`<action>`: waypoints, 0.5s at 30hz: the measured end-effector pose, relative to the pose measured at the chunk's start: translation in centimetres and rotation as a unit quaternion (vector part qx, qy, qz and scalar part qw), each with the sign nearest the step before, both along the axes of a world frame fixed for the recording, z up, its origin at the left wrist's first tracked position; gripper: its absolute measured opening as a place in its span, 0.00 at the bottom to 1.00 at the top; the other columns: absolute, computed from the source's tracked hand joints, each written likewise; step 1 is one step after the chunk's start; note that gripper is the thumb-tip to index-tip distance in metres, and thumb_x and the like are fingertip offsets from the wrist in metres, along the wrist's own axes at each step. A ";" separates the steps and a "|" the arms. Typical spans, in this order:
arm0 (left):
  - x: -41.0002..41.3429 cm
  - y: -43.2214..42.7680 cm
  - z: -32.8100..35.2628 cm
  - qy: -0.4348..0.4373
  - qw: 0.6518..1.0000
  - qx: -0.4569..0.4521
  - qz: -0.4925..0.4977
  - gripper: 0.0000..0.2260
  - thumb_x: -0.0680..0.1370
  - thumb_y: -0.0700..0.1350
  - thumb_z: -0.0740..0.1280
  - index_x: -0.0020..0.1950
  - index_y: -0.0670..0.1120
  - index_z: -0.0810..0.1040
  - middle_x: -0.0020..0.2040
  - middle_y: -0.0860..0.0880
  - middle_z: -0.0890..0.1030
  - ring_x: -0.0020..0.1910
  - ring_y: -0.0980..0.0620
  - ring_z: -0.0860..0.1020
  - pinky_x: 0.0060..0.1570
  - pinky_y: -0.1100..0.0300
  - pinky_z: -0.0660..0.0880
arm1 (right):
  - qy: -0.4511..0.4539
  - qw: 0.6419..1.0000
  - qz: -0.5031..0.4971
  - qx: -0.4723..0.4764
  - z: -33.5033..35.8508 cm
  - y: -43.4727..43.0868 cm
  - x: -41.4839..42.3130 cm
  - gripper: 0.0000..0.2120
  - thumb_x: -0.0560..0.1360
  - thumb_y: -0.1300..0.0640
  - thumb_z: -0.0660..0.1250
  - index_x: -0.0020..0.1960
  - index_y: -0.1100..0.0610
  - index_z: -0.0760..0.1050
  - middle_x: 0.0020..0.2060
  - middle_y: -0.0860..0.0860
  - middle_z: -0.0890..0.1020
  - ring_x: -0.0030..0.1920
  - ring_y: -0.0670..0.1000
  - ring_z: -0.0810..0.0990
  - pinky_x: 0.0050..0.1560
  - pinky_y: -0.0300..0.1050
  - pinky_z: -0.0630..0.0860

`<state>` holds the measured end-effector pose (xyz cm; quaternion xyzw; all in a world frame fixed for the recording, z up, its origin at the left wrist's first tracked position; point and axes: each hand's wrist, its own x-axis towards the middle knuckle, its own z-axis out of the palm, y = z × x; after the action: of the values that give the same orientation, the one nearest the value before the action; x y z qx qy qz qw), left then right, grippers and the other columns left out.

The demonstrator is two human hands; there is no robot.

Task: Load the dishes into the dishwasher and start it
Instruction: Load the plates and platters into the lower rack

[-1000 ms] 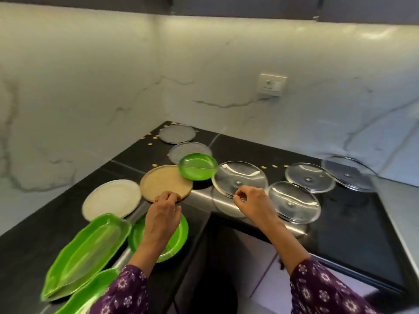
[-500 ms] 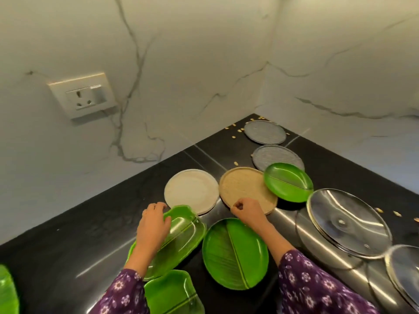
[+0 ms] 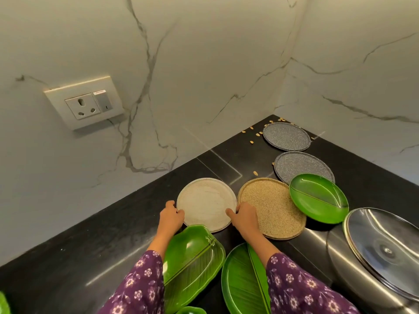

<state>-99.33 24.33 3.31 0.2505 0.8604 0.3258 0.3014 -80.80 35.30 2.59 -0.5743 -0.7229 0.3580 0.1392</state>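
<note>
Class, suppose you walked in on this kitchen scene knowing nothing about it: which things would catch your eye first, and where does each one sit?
First, the two hands, left hand and right hand, gripping opposite edges of the round off-white speckled plate on the black stone counter. Next, the bright green leaf-shaped plates: one long tray under the left forearm, one oval dish overlapping the round tan speckled plate. Lastly, the shiny steel plate at far right.

on the counter (image 3: pixel 90 252) a round plate (image 3: pixel 205 203) lies just left of a second plate (image 3: pixel 275 209). behind the second, two more plates (image 3: pixel 302 167) run toward the corner. two leaf-shaped dishes (image 3: pixel 195 264) lie nearer, before them.
</note>
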 end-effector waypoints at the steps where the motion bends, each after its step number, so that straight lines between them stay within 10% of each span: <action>1: -0.2 0.2 -0.1 -0.006 1.000 -0.004 0.005 0.23 0.78 0.42 0.61 0.73 0.41 0.61 0.60 0.41 0.75 0.54 0.44 0.77 0.52 0.53 0.74 | 0.003 1.000 -0.011 -0.001 -0.1 0.0 -0.1 0.16 0.71 0.50 0.70 0.33 0.55 0.66 0.32 0.55 0.78 0.33 0.54 0.76 0.29 0.44 0.65; 10: -0.2 2.1 0.0 -0.124 0.987 0.065 0.080 0.05 0.74 0.35 0.65 0.47 0.36 0.79 0.45 0.38 0.81 0.35 0.50 0.80 0.30 0.63 0.78 | 0.100 0.985 -0.098 -0.096 0.3 0.2 -1.5 0.14 0.65 0.57 0.76 0.38 0.58 0.71 0.34 0.58 0.82 0.37 0.58 0.83 0.43 0.58 0.80; 15: 1.0 2.8 2.3 -0.200 0.964 0.130 0.115 0.06 0.74 0.32 0.64 0.46 0.38 0.79 0.45 0.39 0.82 0.40 0.47 0.82 0.36 0.57 0.80 | 0.142 0.980 -0.094 -0.101 1.4 0.4 -0.8 0.16 0.71 0.50 0.71 0.35 0.59 0.71 0.32 0.59 0.81 0.34 0.57 0.82 0.42 0.58 0.80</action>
<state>-98.30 27.17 5.64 0.1169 0.7560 0.5106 0.3925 -81.59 35.74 4.02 -0.5939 -0.5989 0.4925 0.2145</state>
